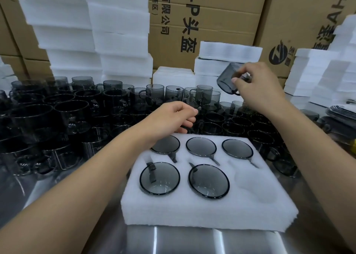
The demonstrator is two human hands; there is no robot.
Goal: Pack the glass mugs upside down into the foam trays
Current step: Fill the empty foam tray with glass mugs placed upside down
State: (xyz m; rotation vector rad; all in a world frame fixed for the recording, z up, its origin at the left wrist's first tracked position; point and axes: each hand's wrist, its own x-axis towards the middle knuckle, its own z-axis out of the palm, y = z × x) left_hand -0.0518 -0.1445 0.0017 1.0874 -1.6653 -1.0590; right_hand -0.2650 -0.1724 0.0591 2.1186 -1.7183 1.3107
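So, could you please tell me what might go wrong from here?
The right hand holds a tilted mug near its handle, in the air above the crowded loose mugs; a slip could drop glass on glass. The left hand reaches among mugs packed tight behind the foam tray and might knock one. Only the near right pocket is empty, so the handle must meet its slot.

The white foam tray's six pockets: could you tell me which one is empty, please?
The near-right pocket of the white foam tray; the other five each hold an upside-down grey glass mug.
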